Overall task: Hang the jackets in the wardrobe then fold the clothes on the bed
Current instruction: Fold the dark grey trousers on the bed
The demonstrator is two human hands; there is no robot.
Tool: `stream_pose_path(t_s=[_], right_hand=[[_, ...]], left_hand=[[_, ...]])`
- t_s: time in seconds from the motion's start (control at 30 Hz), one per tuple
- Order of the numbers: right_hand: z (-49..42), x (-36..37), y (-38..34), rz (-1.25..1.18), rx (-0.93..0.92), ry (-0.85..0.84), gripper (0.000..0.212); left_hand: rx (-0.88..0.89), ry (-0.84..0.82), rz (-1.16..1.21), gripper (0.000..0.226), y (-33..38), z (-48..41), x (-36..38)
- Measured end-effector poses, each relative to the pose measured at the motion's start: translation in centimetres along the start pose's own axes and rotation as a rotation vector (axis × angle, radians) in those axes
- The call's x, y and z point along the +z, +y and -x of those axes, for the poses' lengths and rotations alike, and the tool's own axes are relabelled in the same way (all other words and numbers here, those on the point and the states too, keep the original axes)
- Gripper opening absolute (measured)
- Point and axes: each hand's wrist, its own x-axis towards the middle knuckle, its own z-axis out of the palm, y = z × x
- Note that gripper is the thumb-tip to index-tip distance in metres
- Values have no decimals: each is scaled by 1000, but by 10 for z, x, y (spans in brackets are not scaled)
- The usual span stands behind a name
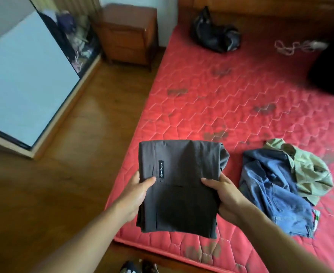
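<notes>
A folded dark grey garment with a small black label is lifted above the near corner of the red mattress. My left hand grips its left edge, thumb on top. Along the right edge, my right hand holds it the same way. To the right on the bed lies a crumpled blue denim piece, with a pale green garment partly over it. The wardrobe stands at the left, its sliding door partly open with hanging clothes showing inside.
A black bag lies near the headboard. A dark bulky item sits at the bed's far right, with a white cord beside it. A wooden nightstand stands between wardrobe and bed. Wooden floor runs on the left.
</notes>
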Motion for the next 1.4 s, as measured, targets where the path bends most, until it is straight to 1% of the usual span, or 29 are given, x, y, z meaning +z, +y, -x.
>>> stream_pose_path(t_s=[0.13, 0.23, 0.37, 0.57, 0.73, 0.97, 1.17, 1.33, 1.4], right_hand=[[68, 58, -24, 34, -53, -76, 43], [105, 97, -40, 66, -93, -141, 45], [138, 142, -64, 110, -136, -253, 42], [167, 214, -65, 209, -158, -413, 42], [192, 269, -50, 243, -160, -501, 39], [201, 360, -27, 308, -130, -576, 35], [179, 469, 16, 354, -135, -562, 41], [162, 556, 39, 380, -129, -542, 37], [158, 579, 42, 380, -122, -523, 36]], left_hand=[[26, 13, 40, 32, 51, 71, -42], [66, 35, 88, 27, 84, 120, -71], [126, 90, 121, 20, 115, 175, -103], [191, 230, 219, 28, 120, 234, -169], [273, 272, 277, 36, 119, 271, -225], [290, 330, 346, 35, 118, 289, -313], [292, 335, 356, 37, 123, 276, -432], [278, 311, 326, 43, 141, 264, -524], [279, 292, 304, 40, 153, 256, -549]])
